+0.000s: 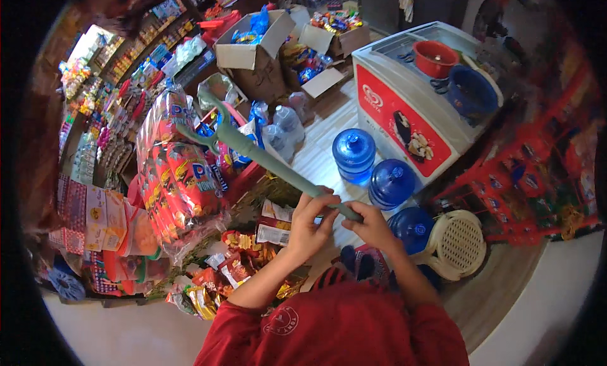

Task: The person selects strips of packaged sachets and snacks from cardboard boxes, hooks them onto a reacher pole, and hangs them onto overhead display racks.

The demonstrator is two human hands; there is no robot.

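A long green plastic stick (272,164) with a forked, curved far end slants across the middle of the view. My left hand (310,221) has its fingers wrapped around the lower shaft. Just to the right, my right hand (370,223) grips the near end of the stick. The forked end overlaps a clear plastic bag of red snack packs (178,176) at the left; whether they touch, I cannot tell. Below my left hand lie loose snack packets (237,266).
Blue water jugs (353,155) stand beside a white chest freezer (403,114) holding a red basin (435,57) and a blue basin (472,91). A beige plastic stool (460,245) is at the right. Open cardboard boxes (251,57) and stocked shelves (137,48) are beyond.
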